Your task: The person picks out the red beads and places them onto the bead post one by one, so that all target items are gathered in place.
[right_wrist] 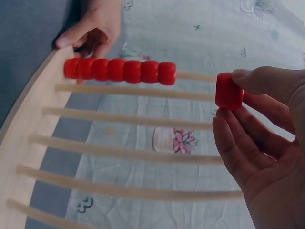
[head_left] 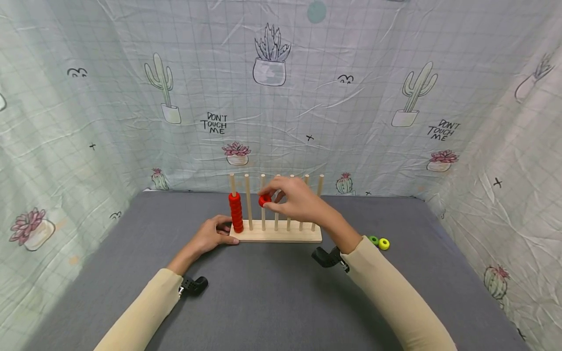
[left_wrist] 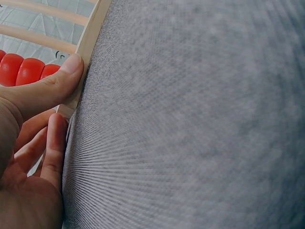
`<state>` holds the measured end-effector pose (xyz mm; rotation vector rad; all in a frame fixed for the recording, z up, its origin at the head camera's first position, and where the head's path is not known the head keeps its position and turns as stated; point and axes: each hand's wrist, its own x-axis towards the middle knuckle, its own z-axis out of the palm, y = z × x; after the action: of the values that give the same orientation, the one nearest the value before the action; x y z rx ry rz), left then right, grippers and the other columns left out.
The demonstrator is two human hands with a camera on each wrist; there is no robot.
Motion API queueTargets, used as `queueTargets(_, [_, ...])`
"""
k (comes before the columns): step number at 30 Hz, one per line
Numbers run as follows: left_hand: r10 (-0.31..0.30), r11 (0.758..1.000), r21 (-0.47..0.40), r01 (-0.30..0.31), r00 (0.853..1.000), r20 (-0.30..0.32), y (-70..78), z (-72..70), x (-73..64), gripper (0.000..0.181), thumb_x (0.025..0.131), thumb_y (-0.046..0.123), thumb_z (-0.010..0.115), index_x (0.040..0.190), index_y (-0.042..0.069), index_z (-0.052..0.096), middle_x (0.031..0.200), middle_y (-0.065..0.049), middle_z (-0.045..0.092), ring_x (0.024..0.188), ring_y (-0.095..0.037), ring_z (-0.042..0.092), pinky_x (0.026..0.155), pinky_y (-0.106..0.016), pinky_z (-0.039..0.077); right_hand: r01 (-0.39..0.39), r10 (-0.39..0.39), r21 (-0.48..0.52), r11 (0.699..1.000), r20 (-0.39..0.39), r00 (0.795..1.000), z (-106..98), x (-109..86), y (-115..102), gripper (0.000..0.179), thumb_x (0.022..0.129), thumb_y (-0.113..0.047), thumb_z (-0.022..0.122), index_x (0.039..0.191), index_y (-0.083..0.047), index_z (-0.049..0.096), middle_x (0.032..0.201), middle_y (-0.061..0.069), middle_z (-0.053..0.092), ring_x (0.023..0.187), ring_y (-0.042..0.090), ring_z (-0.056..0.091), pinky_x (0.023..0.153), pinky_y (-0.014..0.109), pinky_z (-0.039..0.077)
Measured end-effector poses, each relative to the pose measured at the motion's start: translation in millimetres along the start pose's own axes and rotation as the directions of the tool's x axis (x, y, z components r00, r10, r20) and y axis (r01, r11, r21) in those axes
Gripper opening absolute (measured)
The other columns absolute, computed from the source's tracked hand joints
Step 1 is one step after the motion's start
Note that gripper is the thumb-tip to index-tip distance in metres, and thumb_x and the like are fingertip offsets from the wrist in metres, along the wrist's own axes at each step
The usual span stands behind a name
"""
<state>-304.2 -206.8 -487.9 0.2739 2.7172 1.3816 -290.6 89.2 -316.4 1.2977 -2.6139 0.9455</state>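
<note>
A wooden peg rack [head_left: 276, 236] with a row of upright pegs stands on the table. Red beads [head_left: 236, 213] are stacked on its leftmost peg. My left hand [head_left: 210, 235] grips the left end of the rack's base; in the left wrist view its thumb [left_wrist: 71, 67] presses on the base's edge, with the other fingers around the end. My right hand [head_left: 298, 199] pinches one red bead [right_wrist: 229, 91] between thumb and fingers. In the head view that bead is in front of the third peg, and the hand partly covers the pegs to the right.
To the right of the rack, a green bead [head_left: 373, 240] and a yellow bead [head_left: 384, 243] lie on the grey table [head_left: 263, 297], partly beside the right sleeve. A cloth backdrop [head_left: 307, 112] with printed cactus drawings hangs behind and at both sides.
</note>
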Motion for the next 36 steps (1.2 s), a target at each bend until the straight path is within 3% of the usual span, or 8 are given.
queueTargets(16, [-0.021, 1.000, 0.006, 0.021, 1.000, 0.001, 2.3, -1.5, -0.4, 0.073, 0.077, 0.020, 0.093, 0.139, -0.002, 0.060, 0.125, -0.021, 0.066, 0.100, -0.026, 0.068, 0.079, -0.025, 0.053, 0.035, -0.035, 0.000, 0.999, -0.051, 0.998, -3, 39.6, -22, 0.025, 0.095, -0.012, 0.074, 0.120, -0.006, 0.074, 0.114, 0.006, 0.074, 0.102, 0.017, 0.070, 0.087, 0.026, 0.059])
queueTargets(36, [0.013, 1.000, -0.026, -0.013, 1.000, 0.012, 3.1, -1.3, -2.3, 0.072, 0.079, 0.018, 0.092, 0.140, -0.004, 0.059, 0.126, -0.022, 0.065, 0.101, -0.027, 0.068, 0.080, -0.029, 0.053, -0.043, 0.047, 0.042, 0.998, -0.081, 0.996, 2, 74.3, -28, 0.023, 0.097, -0.013, 0.073, 0.119, -0.009, 0.076, 0.116, 0.006, 0.071, 0.105, 0.018, 0.070, 0.086, 0.019, 0.057])
